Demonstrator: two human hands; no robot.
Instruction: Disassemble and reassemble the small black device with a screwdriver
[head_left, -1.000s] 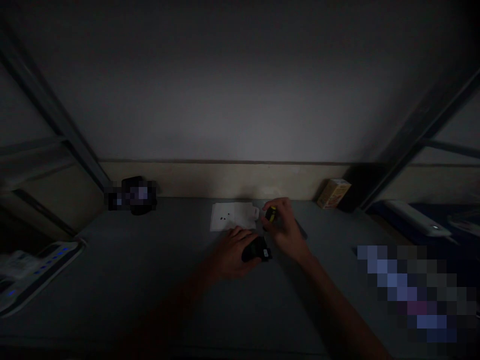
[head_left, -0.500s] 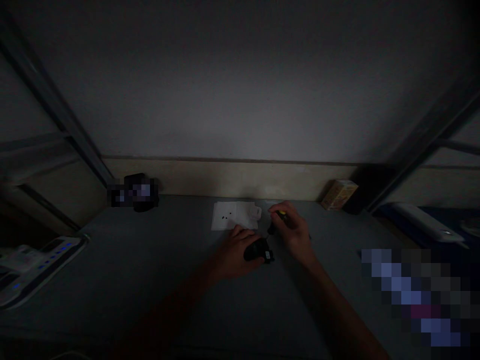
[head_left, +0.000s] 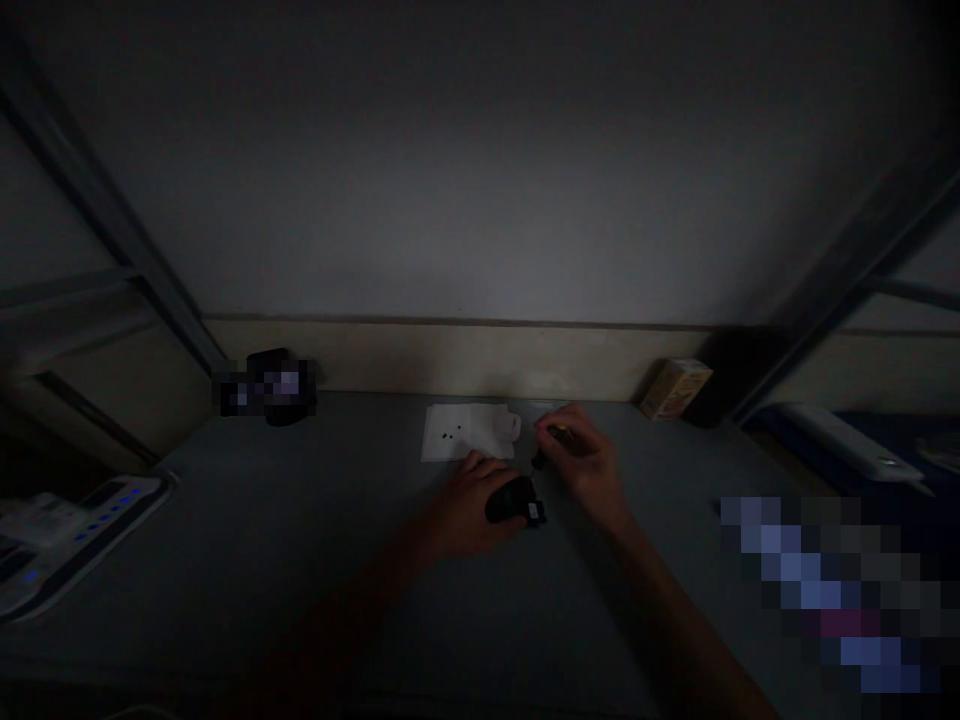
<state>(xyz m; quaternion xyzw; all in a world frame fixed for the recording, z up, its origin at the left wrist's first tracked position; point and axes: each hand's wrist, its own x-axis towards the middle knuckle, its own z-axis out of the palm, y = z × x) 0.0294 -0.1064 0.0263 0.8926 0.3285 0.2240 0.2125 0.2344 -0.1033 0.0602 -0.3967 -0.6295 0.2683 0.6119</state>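
Note:
My left hand (head_left: 474, 503) is wrapped round a small black device (head_left: 511, 500) on the grey table, thumb on the near side and fingers on the far side. The device looks like a computer mouse, but the dim light leaves its kind unsure. A small white label shows at its right end. In my right hand (head_left: 583, 458) is a screwdriver (head_left: 540, 457) with a black and yellow handle, tilted, its thin shaft pointing down to the device's right end. Whether the tip sits in a screw cannot be made out. Beyond the left hand lies white paper (head_left: 480, 420) with several tiny dark pieces (head_left: 451, 436).
A small carton (head_left: 675, 388) stands at the back right by the wall. A dark, partly blurred-out object (head_left: 281, 390) is at the back left. On the left edge lies a white device with blue lights (head_left: 97, 525). A pixelated item (head_left: 817, 590) is at the right.
The right hand and the screwdriver have shifted very slightly, with the handle turned a little and less yellow showing. The left hand keeps its hold on the black device.

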